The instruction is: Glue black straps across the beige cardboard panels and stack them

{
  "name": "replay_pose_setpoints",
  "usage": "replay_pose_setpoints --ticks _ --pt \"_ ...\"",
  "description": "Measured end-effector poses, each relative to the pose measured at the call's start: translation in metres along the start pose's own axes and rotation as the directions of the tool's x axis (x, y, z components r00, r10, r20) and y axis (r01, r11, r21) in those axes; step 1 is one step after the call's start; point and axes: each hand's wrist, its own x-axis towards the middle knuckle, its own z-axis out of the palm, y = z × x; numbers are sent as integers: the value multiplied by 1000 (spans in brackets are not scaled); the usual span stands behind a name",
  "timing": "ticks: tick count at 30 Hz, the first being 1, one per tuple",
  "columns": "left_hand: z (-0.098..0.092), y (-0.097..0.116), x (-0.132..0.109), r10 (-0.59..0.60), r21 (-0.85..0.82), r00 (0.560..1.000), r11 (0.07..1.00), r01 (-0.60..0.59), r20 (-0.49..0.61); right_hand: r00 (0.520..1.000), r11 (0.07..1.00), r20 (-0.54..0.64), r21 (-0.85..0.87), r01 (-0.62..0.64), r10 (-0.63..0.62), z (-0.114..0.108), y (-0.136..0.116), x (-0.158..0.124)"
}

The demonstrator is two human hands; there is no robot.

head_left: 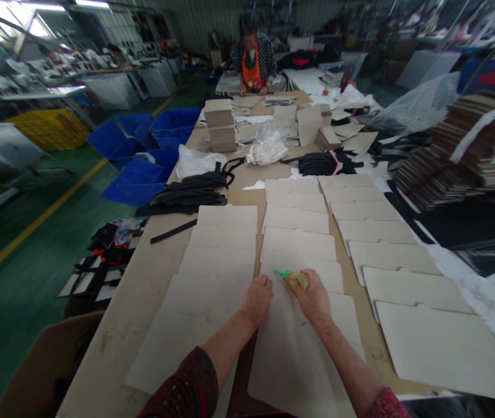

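My right hand [316, 297] is closed around a small squeeze bottle [300, 281] with yellowish contents. Its thin green nozzle points left, low over a grey-beige cardboard panel [317, 268] in the middle row. My left hand [257, 299] lies at the left edge of that row, its fingers bent and pressed together; what they pinch, if anything, is hidden. Overlapping panels run away from me in three rows: the left row [219, 261], the middle one between my arms, and the right row [404, 284]. Small notches show along the panels' edges.
Black strips [190, 194] lie at the table's left, a tied black bundle [328, 162] and a plastic bag [267, 148] beyond. Stacked cardboard [221, 125] stands farther back; a tall pile [469, 151] is at right. Blue bins [136, 174] sit on the floor. A person [254, 58] works opposite.
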Motion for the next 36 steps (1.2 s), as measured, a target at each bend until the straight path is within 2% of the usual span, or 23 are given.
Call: replay_pose_setpoints --ticks 4,7,10,13,17,23,29,34,36 --pt "-8 1 6 -36 0 999 999 36 23 987 983 -121 160 -86 106 -6 12 18" --pt "-16 -1 17 -16 -5 998 1000 17 54 975 975 -185 205 -85 124 -31 20 36" --pt "-23 -5 30 5 -15 996 1000 -3 90 960 987 -260 143 -69 105 -65 25 53" --pt "-24 -9 41 12 -28 993 1000 -9 116 953 997 -293 -5 -81 76 -94 28 64" --pt "-23 -11 49 10 -33 992 999 -6 126 967 979 -253 -180 -91 43 -108 34 75" --pt "-26 -9 49 -10 -34 990 999 15 144 993 938 -120 -342 -46 5 -102 40 86" --pt "-28 -5 50 -36 -37 988 998 41 149 998 873 -37 -488 23 -47 -106 26 94" --pt "-29 -2 50 -50 -41 988 998 56 145 997 762 21 -644 67 -69 -121 17 99" --pt "-29 -1 50 -60 -41 988 997 66 144 996 747 53 -660 86 -68 -128 17 102"
